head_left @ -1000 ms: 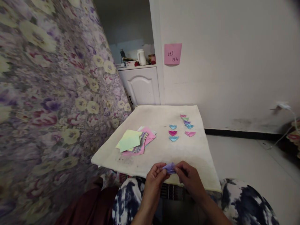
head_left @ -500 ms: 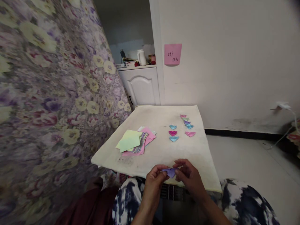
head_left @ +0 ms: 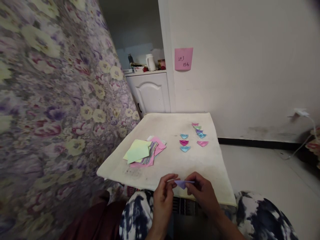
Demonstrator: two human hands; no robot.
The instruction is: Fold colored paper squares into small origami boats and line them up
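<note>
Left hand [head_left: 162,195]: fingers curled, thumb and fingertips pinching the left end of a small purple paper piece [head_left: 182,183]. Right hand [head_left: 203,193]: likewise curled, pinching the right end of the same piece. The piece is folded into a flat, downward-pointing triangle with a straight top edge. It is held between the two hands, just above the near edge of the table [head_left: 160,126].

The table top is a pale cream, matte surface with rounded corners, with faint grey smudging just beyond the hands.

Beyond the left hand and to its left lies a loose stack of paper squares [head_left: 143,151]: a yellow-green sheet on top, pink beneath, thin edges of other colours fanned out between.

Beyond the right hand lie small folded pieces [head_left: 184,142] of glossy paper, each a squat pointed shape. Three sit in a short column, blue, magenta, blue. One pink piece [head_left: 202,143] lies apart to their right. Farther off, a tight row [head_left: 198,128] of four overlaps in pink, green, purple and blue.

Below the hands, dark blue and white blotched fabric [head_left: 136,213] covers the person's legs. Far to the left of the hands hangs a floral cloth [head_left: 50,100] in purple and yellow. On the wall well beyond the hands is a pink note [head_left: 183,58] with handwriting too small to read.
</note>
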